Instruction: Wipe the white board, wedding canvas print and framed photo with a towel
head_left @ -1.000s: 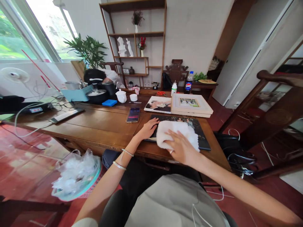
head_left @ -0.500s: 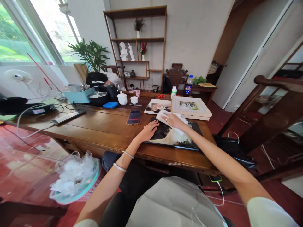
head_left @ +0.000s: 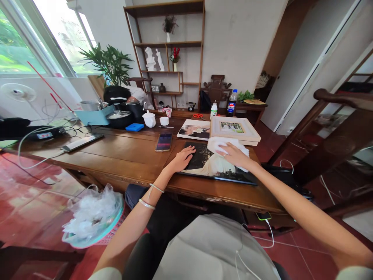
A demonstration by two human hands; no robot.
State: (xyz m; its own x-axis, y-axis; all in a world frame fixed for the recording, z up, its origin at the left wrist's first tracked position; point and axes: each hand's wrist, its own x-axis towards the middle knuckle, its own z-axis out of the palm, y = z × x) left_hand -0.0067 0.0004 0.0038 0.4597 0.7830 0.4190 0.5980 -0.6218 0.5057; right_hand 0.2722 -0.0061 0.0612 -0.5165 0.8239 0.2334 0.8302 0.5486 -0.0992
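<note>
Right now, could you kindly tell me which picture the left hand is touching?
The dark photo panel closest to the camera; the white-framed photo and pale photo panel lie farther back.

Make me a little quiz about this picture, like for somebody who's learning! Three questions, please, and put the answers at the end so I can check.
1. What is under the right hand?
2. True or false: the left hand is touching the phone.
3. Fill the gap: the dark drink bottle has a ____ cap.

Key:
1. A white cloth.
2. False. Its fingers are on the dark picture.
3. Blue.
</note>
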